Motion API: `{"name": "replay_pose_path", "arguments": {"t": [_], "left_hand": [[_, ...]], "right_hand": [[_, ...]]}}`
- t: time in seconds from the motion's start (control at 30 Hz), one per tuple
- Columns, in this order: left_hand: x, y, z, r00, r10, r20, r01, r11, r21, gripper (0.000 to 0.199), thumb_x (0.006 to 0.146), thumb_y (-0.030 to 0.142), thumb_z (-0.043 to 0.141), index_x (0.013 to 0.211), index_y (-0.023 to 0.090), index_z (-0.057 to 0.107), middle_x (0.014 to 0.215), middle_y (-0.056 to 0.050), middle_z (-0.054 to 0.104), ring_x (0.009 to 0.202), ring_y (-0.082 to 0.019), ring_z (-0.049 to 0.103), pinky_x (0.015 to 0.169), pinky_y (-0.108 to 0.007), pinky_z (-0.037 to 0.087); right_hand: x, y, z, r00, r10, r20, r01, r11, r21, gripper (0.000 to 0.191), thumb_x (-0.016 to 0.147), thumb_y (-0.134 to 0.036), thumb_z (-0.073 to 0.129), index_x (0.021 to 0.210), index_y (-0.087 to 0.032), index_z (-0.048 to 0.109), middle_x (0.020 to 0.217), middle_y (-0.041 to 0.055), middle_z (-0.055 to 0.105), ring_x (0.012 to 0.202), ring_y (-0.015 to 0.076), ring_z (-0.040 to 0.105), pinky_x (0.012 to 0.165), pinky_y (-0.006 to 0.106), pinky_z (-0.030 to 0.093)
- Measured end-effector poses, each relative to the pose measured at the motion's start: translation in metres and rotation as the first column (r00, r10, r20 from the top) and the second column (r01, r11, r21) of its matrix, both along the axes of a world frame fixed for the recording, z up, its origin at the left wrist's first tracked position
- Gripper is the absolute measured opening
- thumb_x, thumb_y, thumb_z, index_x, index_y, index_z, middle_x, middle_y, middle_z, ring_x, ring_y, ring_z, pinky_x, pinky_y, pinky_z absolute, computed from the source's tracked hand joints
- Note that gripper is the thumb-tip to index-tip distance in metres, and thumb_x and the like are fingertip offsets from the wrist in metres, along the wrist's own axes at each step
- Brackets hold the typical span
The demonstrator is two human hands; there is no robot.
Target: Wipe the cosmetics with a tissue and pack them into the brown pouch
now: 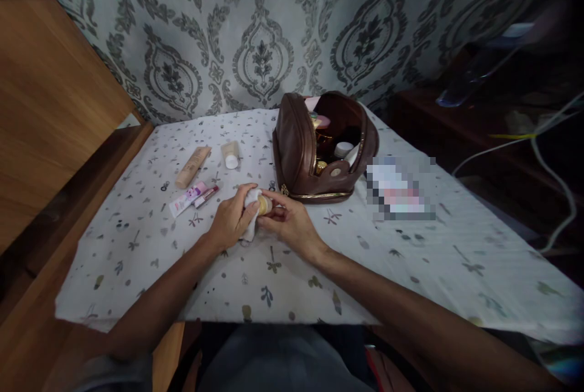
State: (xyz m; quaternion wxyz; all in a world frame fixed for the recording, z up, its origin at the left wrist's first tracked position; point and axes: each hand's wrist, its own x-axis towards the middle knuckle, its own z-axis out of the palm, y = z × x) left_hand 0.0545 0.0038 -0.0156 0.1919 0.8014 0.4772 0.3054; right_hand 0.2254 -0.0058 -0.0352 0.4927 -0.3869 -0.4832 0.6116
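Near centre, left hand [232,217] clasps cloth [249,232]; right hand [294,223] pinches a container [263,205]: likely light, slick; grip its sides.

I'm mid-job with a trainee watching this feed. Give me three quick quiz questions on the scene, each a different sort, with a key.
1. True or false: the brown bag stands unzipped on the patterned cover.
2. Multiple choice: what colour is the cap of the short tube left of the bag?
a) black
b) white
c) red
3. Fill in: the right hand has its fingers on a small yellowish item, while the white cloth is held in the ____ hand.

Key: 1 true; 2 b; 3 left.
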Motion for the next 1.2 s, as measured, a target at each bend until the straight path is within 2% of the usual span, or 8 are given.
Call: {"name": "replay_pose_path", "arguments": {"t": [0.2,0.3,0.5,0.67,0.9,1.0,1.07,1.2], "left_hand": [[0.001,-0.003,-0.001,0.994,-0.009,-0.113,0.016,0.998,0.062,0.046,0.097,0.048,0.045,0.13,0.017,0.053,0.104,-0.009,0.075,0.086,-0.022,0.072,0.077,-0.032,0.052],[0.0,-0.003,-0.001,0.99,-0.054,-0.132,0.076,0.983,0.168,0.041,0.097,0.044,0.047,0.126,0.018,0.059,0.114,-0.01,0.074,0.096,-0.021,0.072,0.081,-0.03,0.054],[0.002,-0.008,0.014,0.993,-0.111,0.05,0.091,0.948,0.306,0.025,0.098,0.03,0.047,0.089,0.017,0.067,0.074,-0.002,0.071,0.065,-0.013,0.065,0.063,-0.023,0.048],[0.013,-0.015,0.03,0.99,-0.016,0.143,-0.027,0.957,0.288,0.032,0.097,0.028,0.049,0.066,0.019,0.053,0.053,0.005,0.051,0.048,-0.01,0.046,0.05,-0.022,0.037],[0.04,-0.015,0.048,0.972,0.003,0.236,-0.049,0.981,0.19,0.026,0.101,0.032,0.044,0.101,0.019,0.066,0.066,0.003,0.065,0.057,-0.013,0.06,0.053,-0.022,0.047],[0.059,-0.009,0.059,0.988,-0.134,0.075,0.118,0.975,0.188,0.03,0.101,0.031,0.043,0.122,0.019,0.062,0.067,0.003,0.069,0.048,-0.011,0.058,0.048,-0.021,0.046],[0.076,-0.003,0.062,0.97,-0.219,-0.107,0.241,0.928,0.285,0.038,0.102,0.031,0.044,0.135,0.018,0.054,0.073,0.001,0.073,0.049,-0.012,0.061,0.049,-0.021,0.048],[0.109,0.01,0.058,0.921,-0.122,-0.369,0.297,0.832,0.468,0.053,0.103,0.034,0.039,0.15,0.01,0.034,0.076,-0.004,0.075,0.055,-0.016,0.069,0.047,-0.023,0.049]], "right_hand": [[0.004,-0.002,0.005,0.941,-0.165,0.297,0.087,0.962,0.259,0.023,0.066,-0.024,0.074,0.089,-0.022,0.071,0.086,0.0008,0.063,0.078,0.016,0.056,0.069,0.028,0.046],[0.005,-0.001,0.009,0.928,-0.166,0.334,0.079,0.962,0.26,0.017,0.063,-0.023,0.075,0.078,-0.02,0.067,0.079,-0.0009,0.06,0.077,0.0152,0.054,0.066,0.026,0.042],[0.005,0.0,0.018,0.992,0.117,-0.037,-0.12,0.99,-0.075,0.038,0.053,-0.035,0.089,0.08,-0.018,0.068,0.076,-0.0028,0.065,0.072,0.0126,0.056,0.071,0.027,0.045],[0.012,-0.005,0.029,0.941,0.212,-0.263,-0.258,0.954,-0.154,0.057,0.053,-0.037,0.094,0.102,-0.02,0.071,0.085,-0.0024,0.069,0.076,0.0117,0.063,0.074,0.026,0.047],[0.057,-0.022,0.061,0.925,0.184,-0.332,-0.205,0.979,-0.026,0.047,0.064,-0.034,0.09,0.104,-0.024,0.066,0.095,-0.0008,0.071,0.084,0.0121,0.066,0.08,0.026,0.051],[0.094,-0.021,0.088,0.972,0.095,-0.215,-0.079,0.994,0.079,0.052,0.067,-0.031,0.089,0.115,-0.028,0.068,0.102,0.0007,0.071,0.091,0.0147,0.067,0.085,0.03,0.053],[0.119,-0.013,0.106,0.987,-0.008,-0.16,0.029,0.991,0.132,0.046,0.068,-0.032,0.088,0.111,-0.028,0.07,0.102,0.0023,0.071,0.092,0.0174,0.067,0.083,0.032,0.055],[0.155,0.018,0.135,0.981,-0.194,-0.018,0.191,0.946,0.261,0.034,0.067,-0.026,0.087,0.096,-0.026,0.069,0.093,0.001,0.07,0.085,0.0175,0.066,0.079,0.033,0.055]]}}
